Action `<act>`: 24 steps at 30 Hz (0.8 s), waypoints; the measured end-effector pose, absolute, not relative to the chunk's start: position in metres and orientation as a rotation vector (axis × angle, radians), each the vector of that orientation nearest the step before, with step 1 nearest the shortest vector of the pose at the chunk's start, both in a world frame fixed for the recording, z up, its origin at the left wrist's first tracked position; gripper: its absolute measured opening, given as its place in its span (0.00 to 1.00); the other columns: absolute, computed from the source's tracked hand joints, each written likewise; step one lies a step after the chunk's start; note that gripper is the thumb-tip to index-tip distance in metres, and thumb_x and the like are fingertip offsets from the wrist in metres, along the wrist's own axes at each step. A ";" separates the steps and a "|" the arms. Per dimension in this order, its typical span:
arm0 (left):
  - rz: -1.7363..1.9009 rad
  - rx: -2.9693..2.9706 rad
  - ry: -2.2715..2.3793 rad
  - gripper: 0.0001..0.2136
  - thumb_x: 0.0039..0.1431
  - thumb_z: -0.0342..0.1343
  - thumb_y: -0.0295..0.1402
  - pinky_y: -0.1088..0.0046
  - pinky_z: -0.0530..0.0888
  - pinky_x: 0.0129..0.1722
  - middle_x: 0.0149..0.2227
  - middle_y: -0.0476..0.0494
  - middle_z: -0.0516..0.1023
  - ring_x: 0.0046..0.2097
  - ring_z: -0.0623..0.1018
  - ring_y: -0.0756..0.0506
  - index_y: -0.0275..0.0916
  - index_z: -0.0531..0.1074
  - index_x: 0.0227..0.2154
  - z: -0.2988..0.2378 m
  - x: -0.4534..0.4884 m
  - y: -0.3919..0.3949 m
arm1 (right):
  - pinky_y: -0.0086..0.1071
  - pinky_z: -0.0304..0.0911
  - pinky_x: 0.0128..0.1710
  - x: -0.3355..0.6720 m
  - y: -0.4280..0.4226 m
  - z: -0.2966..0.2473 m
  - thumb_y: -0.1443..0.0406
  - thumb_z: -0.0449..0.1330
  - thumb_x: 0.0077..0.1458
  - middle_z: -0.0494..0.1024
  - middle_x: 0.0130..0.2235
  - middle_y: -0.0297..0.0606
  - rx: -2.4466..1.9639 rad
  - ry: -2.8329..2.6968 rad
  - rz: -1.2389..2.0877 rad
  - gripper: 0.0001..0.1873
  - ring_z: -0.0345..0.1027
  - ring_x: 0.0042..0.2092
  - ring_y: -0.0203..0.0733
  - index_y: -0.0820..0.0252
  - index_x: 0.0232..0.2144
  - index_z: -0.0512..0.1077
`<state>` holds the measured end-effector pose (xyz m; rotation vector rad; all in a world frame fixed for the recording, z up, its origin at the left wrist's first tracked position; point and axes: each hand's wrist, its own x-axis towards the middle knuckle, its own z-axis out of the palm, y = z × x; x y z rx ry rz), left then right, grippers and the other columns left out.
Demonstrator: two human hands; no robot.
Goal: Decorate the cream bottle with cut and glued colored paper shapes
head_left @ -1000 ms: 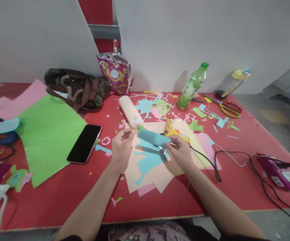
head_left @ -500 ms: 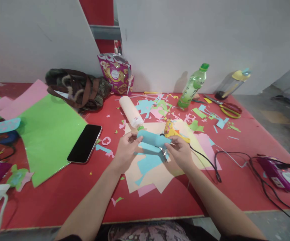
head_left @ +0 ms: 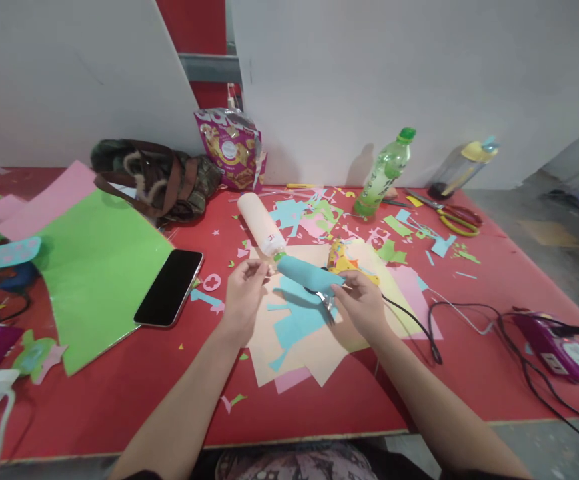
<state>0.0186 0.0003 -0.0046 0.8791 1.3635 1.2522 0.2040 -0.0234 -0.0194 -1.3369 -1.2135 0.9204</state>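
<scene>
My right fingers (head_left: 353,276) are pinching one end of the curved blue paper (head_left: 305,272), whose long axis is running leftward and slightly away from them. Its free end is lying just right of my left fingers (head_left: 252,267), the nearer ones; whether those are pinching anything, I cannot tell.

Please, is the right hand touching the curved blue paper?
Touching: the head view shows the right hand pinching the curved blue paper at its right end.
</scene>
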 end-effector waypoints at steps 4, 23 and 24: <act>1.186 0.891 1.231 0.13 0.45 0.57 0.38 0.76 0.68 0.32 0.34 0.46 0.71 0.32 0.71 0.52 0.37 0.68 0.34 -0.003 0.021 -0.002 | 0.28 0.63 0.23 0.203 -0.024 -0.017 0.63 0.59 0.39 0.66 0.22 0.29 -1.327 -1.218 0.946 0.09 0.63 0.23 0.32 0.59 0.26 0.64; 1.368 0.738 1.316 0.09 0.40 0.59 0.36 0.77 0.66 0.30 0.21 0.52 0.68 0.26 0.68 0.54 0.35 0.68 0.21 -0.006 0.016 0.003 | 0.29 0.64 0.25 0.206 -0.024 -0.022 0.64 0.59 0.41 0.68 0.23 0.30 -1.342 -1.261 0.893 0.07 0.64 0.24 0.33 0.58 0.26 0.66; 1.399 0.714 1.305 0.09 0.41 0.59 0.36 0.77 0.66 0.31 0.21 0.53 0.68 0.26 0.68 0.55 0.36 0.68 0.21 -0.007 0.015 0.005 | 0.29 0.64 0.26 0.207 -0.024 -0.022 0.64 0.58 0.41 0.68 0.23 0.30 -1.337 -1.257 0.869 0.06 0.65 0.24 0.33 0.58 0.26 0.66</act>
